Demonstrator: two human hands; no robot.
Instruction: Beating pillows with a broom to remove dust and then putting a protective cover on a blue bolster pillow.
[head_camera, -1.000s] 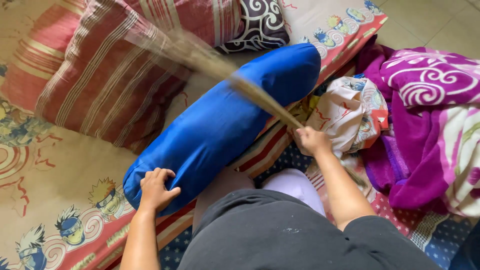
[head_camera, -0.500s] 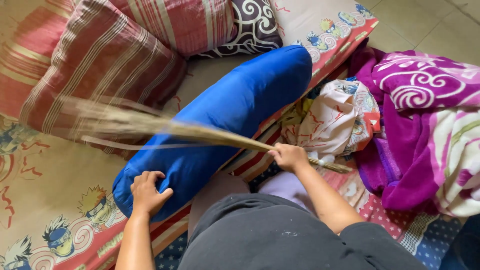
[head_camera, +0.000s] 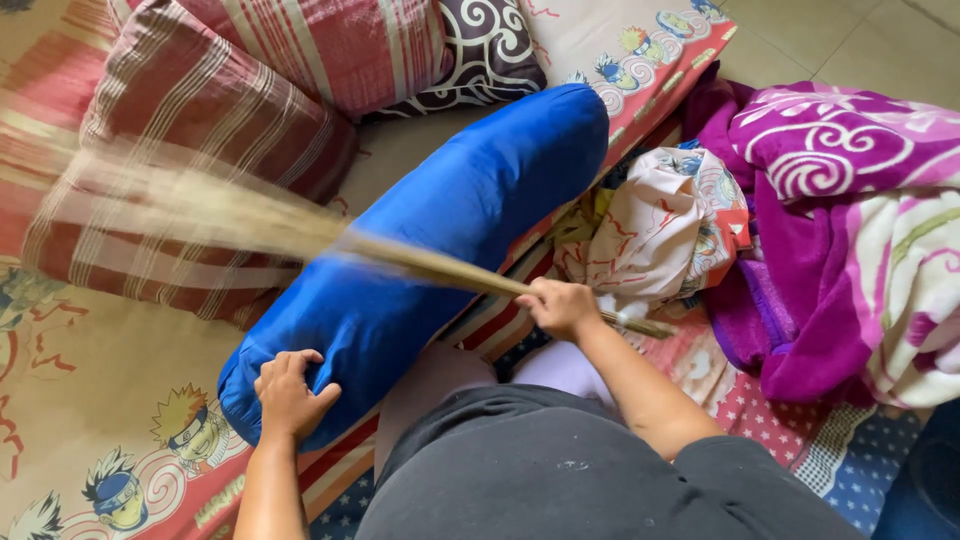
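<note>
A long blue bolster pillow (head_camera: 420, 260) lies slantwise on a bed with a cartoon-print sheet (head_camera: 90, 400). My left hand (head_camera: 290, 392) grips the bolster's near end. My right hand (head_camera: 560, 306) is closed around the handle of a stick broom (head_camera: 400, 258). The broom's bristles are blurred and spread out to the left, over the bolster and the red striped pillow (head_camera: 210, 120).
A second red striped pillow (head_camera: 340, 45) and a dark swirl-patterned cushion (head_camera: 490, 50) lie at the bed's far side. A crumpled printed cloth (head_camera: 660, 230) and a purple and white blanket (head_camera: 850, 230) are heaped on the right. Tiled floor (head_camera: 830, 40) shows beyond.
The broom swung down from pointing up-left to lying low across the bolster, its bristles sweeping left. My right hand dropped slightly. My left hand kept its grip on the bolster's end.
</note>
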